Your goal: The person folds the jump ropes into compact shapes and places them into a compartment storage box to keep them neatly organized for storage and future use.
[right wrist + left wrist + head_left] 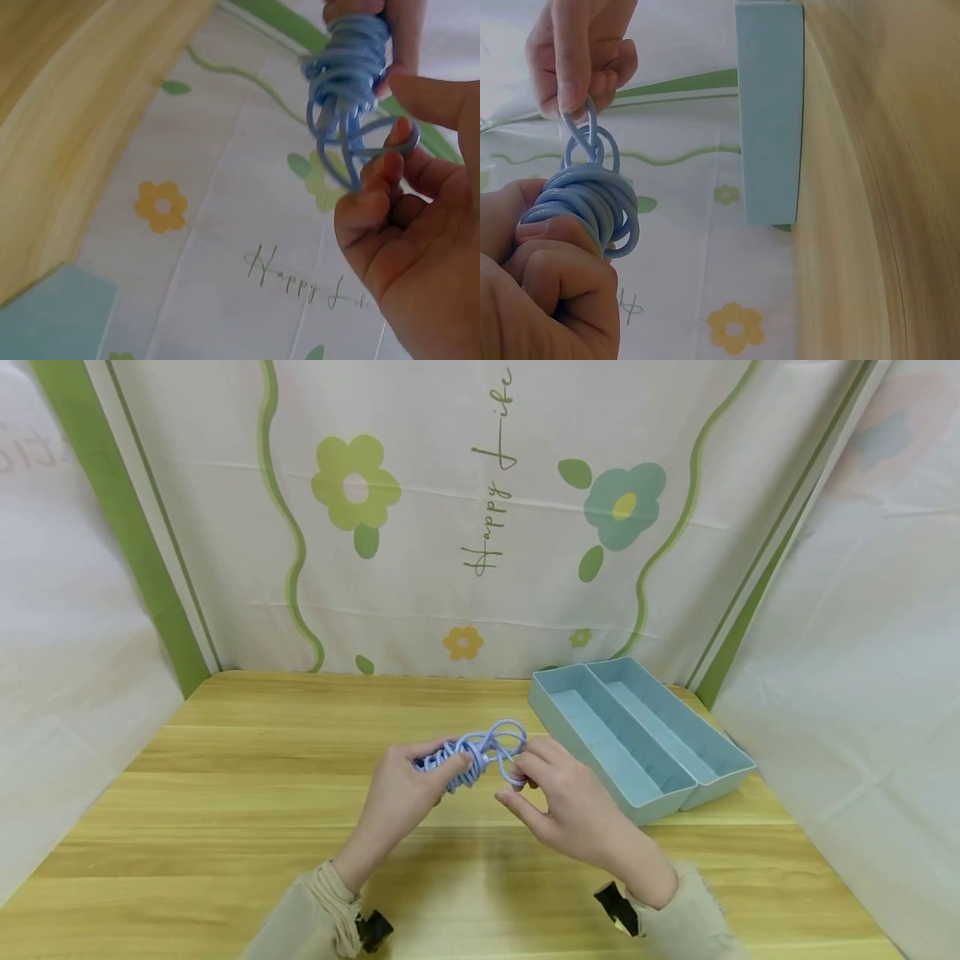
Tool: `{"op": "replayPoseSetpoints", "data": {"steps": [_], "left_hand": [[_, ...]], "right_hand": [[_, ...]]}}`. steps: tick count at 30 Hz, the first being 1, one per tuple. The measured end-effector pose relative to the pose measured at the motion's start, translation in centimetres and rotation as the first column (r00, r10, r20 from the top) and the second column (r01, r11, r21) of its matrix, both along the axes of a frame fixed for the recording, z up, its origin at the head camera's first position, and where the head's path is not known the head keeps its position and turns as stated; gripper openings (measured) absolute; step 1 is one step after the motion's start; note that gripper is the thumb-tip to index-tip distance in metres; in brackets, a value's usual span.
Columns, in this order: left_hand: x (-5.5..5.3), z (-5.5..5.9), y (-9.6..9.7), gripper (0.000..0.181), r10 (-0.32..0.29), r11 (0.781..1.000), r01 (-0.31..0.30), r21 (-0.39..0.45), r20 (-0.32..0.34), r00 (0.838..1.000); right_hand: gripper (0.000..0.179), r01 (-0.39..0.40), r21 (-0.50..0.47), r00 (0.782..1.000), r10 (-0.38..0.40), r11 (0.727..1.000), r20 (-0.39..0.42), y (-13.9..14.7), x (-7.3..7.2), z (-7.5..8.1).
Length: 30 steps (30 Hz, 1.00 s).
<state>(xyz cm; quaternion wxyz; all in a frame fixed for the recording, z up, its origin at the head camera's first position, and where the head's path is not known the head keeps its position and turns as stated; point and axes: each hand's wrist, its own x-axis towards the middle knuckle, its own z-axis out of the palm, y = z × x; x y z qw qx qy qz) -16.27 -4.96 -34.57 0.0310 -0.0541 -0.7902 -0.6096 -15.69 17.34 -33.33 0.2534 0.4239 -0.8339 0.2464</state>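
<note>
A bundle of light blue cord [467, 762], wound round itself in several tight turns, is held above the table in front of me. My left hand [408, 789] grips the wound part, thumb lying across the coils. Loose loops stick out of the bundle's right end. One of them is caught on the curled fingers of my right hand [566, 797]; in the right wrist view the cord loop [382, 142] passes round a fingertip, with the thumb [431, 101] held apart from it. The left wrist view shows the coils [585, 199] between left thumb and fingers.
Two pale blue trays [633, 814] stand side by side at the right of the wooden table [247, 810], close to my right hand. A white cloth [442, 460] with printed flowers hangs behind the table, and more cloth encloses both sides.
</note>
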Motion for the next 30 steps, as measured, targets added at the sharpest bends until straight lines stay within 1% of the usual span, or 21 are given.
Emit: {"op": "replayPoseSetpoints", "data": {"steps": [4, 7, 9, 12, 16, 17, 18, 19, 20, 21, 23, 24, 25, 27, 29, 30], "left_hand": [[0.0, -0.2, 0.0, 0.038, 0.028, 0.999, -0.027, 0.019, -0.03, 0.999], [-0.2, -0.5, -0.2, 0.035, 0.058, 0.998, -0.056, 0.027, -0.049, 0.997], [-0.4, -0.6, -0.4, 0.033, 0.076, 0.996, -0.074, 0.041, -0.046, 0.996], [-0.8, -0.7, -0.7, 0.032, 0.086, 0.994, -0.085, 0.067, -0.017, 0.996], [-1.1, -0.8, -0.8, 0.03, 0.079, 0.994, -0.08, 0.077, 0.015, 0.997], [-1.1, -0.8, -0.8, 0.029, 0.076, 0.994, -0.077, 0.072, 0.015, 0.997], [-1.1, -0.9, -0.7, 0.028, 0.073, 0.995, -0.073, 0.068, 0.014, 0.997], [-1.1, -0.9, -0.7, 0.028, 0.068, 0.996, -0.068, 0.063, 0.008, 0.998], [-1.1, -1.0, -0.7, 0.027, 0.062, 0.996, -0.062, 0.061, 0.003, 0.998], [-1.1, -1.1, -0.6, 0.027, 0.057, 0.997, -0.057, 0.055, -0.002, 0.998], [-1.2, -1.2, -0.6, 0.027, 0.045, 0.998, -0.044, 0.052, -0.013, 0.999], [-1.2, -1.2, -0.5, 0.027, 0.039, 0.998, -0.038, 0.051, -0.018, 0.999], [-1.2, -1.2, -0.5, 0.028, 0.035, 0.998, -0.034, 0.051, -0.019, 0.999], [-1.2, -1.3, -0.4, 0.028, 0.029, 0.998, -0.028, 0.051, -0.018, 0.999], [-1.2, -1.3, -0.4, 0.028, 0.021, 0.998, -0.02, 0.052, -0.014, 1.0], [-1.2, -1.3, -0.4, 0.029, 0.015, 0.999, -0.014, 0.051, -0.011, 1.0]], "right_hand": [[0.023, 0.002, -0.049, 0.999, 0.0, 0.999, 0.042, -0.8, 0.5, -0.1], [0.02, -0.017, -0.086, 0.995, 0.025, 0.996, 0.101, -1.2, 0.8, -0.2], [0.017, -0.026, -0.113, 0.988, 0.043, 0.993, 0.147, -1.4, 1.0, -0.2], [0.017, -0.029, -0.186, 0.966, 0.075, 0.982, 0.249, -1.6, 1.2, 0.0], [0.021, -0.012, -0.283, 0.932, 0.113, 0.959, 0.344, -1.9, 1.3, 0.1], [0.022, -0.008, -0.3, 0.92, 0.124, 0.954, 0.372, -1.9, 1.4, 0.1], [0.023, -0.002, -0.323, 0.9, 0.143, 0.947, 0.412, -2.0, 1.5, 0.1], [0.024, 0.003, -0.351, 0.872, 0.169, 0.936, 0.46, -2.0, 1.5, 0.2], [0.025, 0.015, -0.384, 0.834, 0.201, 0.923, 0.514, -2.0, 1.6, 0.2], [0.028, 0.031, -0.426, 0.783, 0.243, 0.904, 0.573, -1.9, 1.7, 0.3], [0.034, 0.092, -0.51, 0.666, 0.328, 0.855, 0.67, -1.9, 1.7, 0.5], [0.037, 0.122, -0.544, 0.61, 0.369, 0.83, 0.701, -1.8, 1.7, 0.7], [0.04, 0.15, -0.568, 0.563, 0.402, 0.809, 0.722, -1.8, 1.7, 0.8], [0.043, 0.211, -0.596, 0.479, 0.449, 0.775, 0.754, -1.6, 1.6, 1.1], [0.043, 0.262, -0.61, 0.405, 0.488, 0.748, 0.773, -1.2, 1.6, 1.3], [0.042, 0.29, -0.614, 0.364, 0.509, 0.734, 0.78, -1.0, 1.5, 1.4]]}}
